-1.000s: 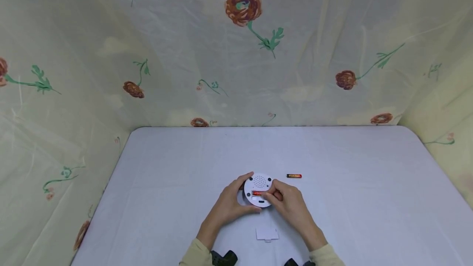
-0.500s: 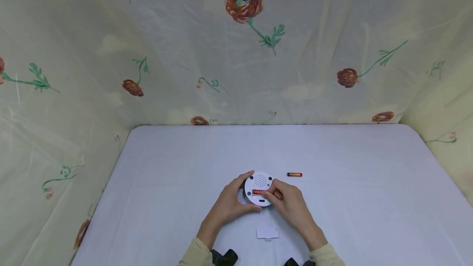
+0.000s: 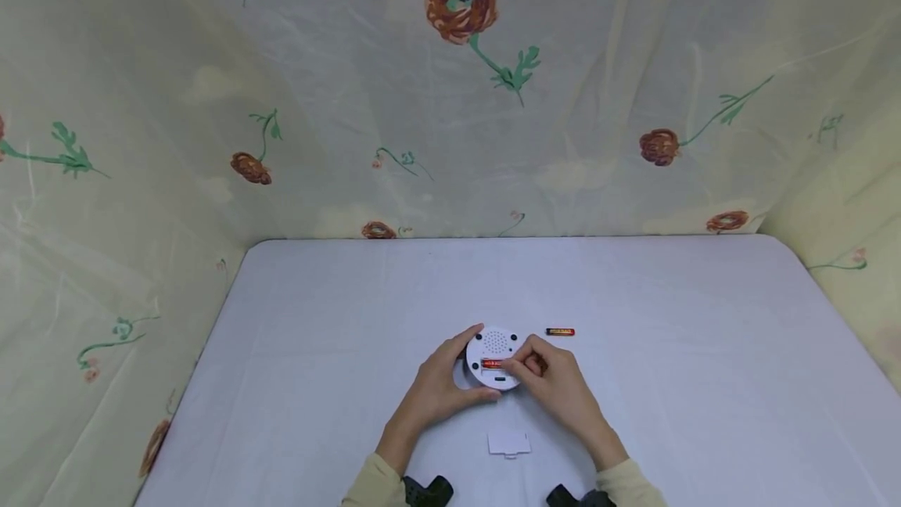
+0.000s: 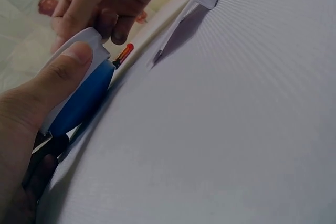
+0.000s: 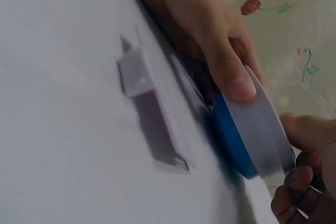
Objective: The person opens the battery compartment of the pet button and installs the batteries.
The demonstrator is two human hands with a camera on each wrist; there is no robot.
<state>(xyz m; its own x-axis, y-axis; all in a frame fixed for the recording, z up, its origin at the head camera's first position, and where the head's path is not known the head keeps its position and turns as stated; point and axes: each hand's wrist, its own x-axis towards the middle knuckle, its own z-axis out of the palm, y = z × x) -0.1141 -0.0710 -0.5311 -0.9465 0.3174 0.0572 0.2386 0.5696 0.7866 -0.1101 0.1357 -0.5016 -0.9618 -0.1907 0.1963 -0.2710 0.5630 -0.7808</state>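
A round device [image 3: 496, 342], with a white, perforated back and a blue body, is tilted with its back turned up. My left hand [image 3: 438, 386] grips it by the rim, thumb at the near edge and fingers at the far left. A red battery [image 3: 490, 364] lies in the slot in its back. My right hand [image 3: 559, 383] has its thumb tip at the battery's right end and its other fingers curled beside the device's right edge; the exact contact is partly hidden. In the right wrist view the blue side [image 5: 232, 137] shows under the left thumb.
A second battery [image 3: 560, 332], red and black, lies on the white table [image 3: 338, 311] behind the right hand. A small white battery cover [image 3: 509, 443] with a tab rests between the forearms. Flower-patterned curtains [image 3: 563, 178] surround the table's back and sides.
The right hand has shifted slightly right, and more of the red battery in the slot now shows. The left hand keeps its grip on the device; the loose battery and cover stay put.
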